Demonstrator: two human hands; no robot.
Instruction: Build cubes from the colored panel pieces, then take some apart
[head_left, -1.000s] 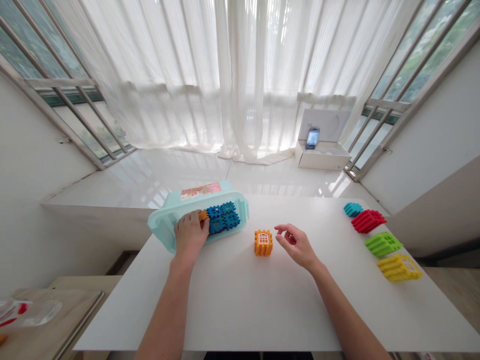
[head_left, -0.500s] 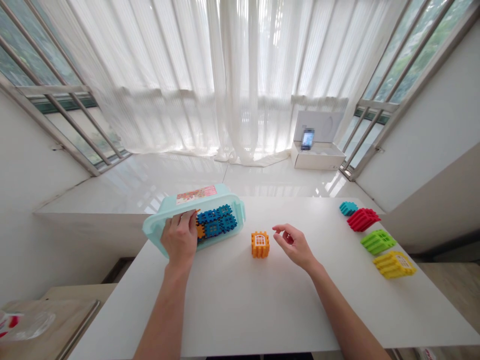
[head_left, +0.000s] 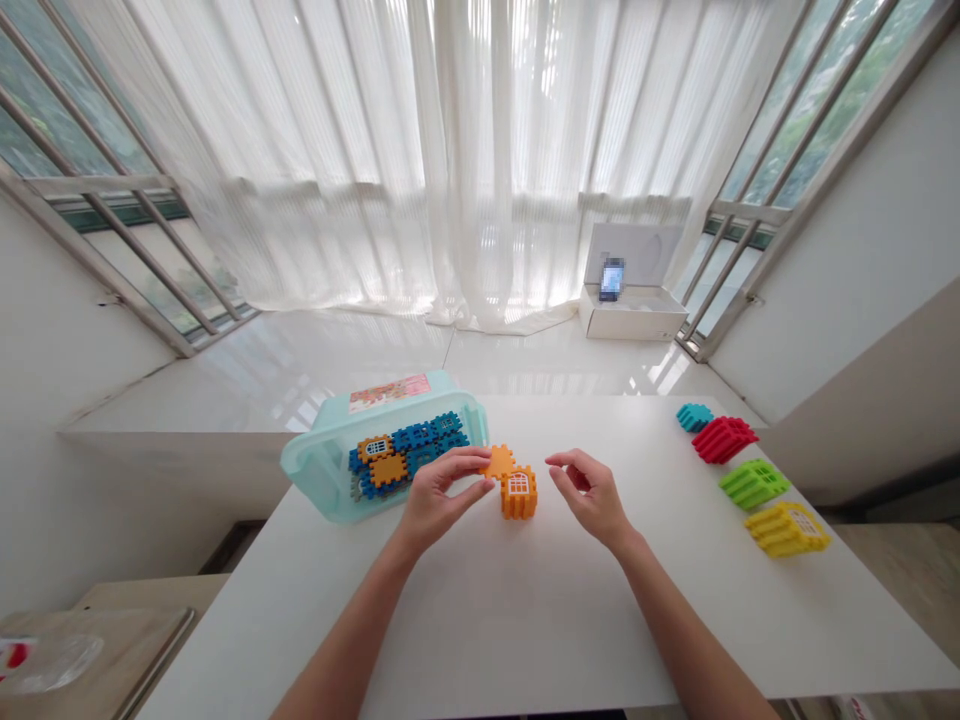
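My left hand [head_left: 444, 496] pinches an orange notched building tile [head_left: 498, 460] by its left edge, just above and behind an orange stack of tiles [head_left: 519, 496]. A white window piece shows on top of that stack. Whether the held tile touches the stack, I cannot tell. To the right of the stack, my right hand [head_left: 592, 496] hovers with thumb and fingers apart and nothing between them. The light teal bin [head_left: 319, 455], tipped toward me, holds blue tiles [head_left: 415, 434] and a few orange tiles [head_left: 388, 470].
Along the table's right side stand a teal stack [head_left: 695, 417], a red stack [head_left: 724, 439], a green stack [head_left: 754, 484] and a yellow stack [head_left: 787, 528]. A white box [head_left: 634, 315] with a phone [head_left: 611, 279] sits on the sill. A clear plastic container [head_left: 56, 660] lies lower left.
My left hand has come out of the bin and moved right with an orange tile, up to the orange stack. My right hand has barely moved.
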